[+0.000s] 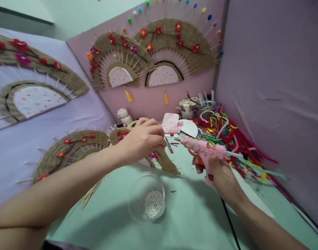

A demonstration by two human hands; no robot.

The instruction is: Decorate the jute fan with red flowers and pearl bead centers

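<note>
My right hand (223,177) is wrapped round the handle of a pink hot glue gun (200,146), its nozzle pointing left and a glue stick coming out of its back. Just left of the nozzle, my left hand (145,139) is raised with its fingers curled and bent down. Whatever the fingertips pinch, if anything, is hidden or too small to name. Behind and below that hand lies a twine-covered fan (165,161) with small flowers, partly covered by the hand. A clear round bowl (134,198) of pearl-like beads (154,204) stands on the table nearer to me.
Colourful pipe cleaners (234,135) are heaped at the right. Behind stand a glass jar (207,106) of glue sticks and a white bottle (124,115). Several decorated fans (174,34) lean or hang along the back and left panels. A black cord (229,217) runs from the glue gun.
</note>
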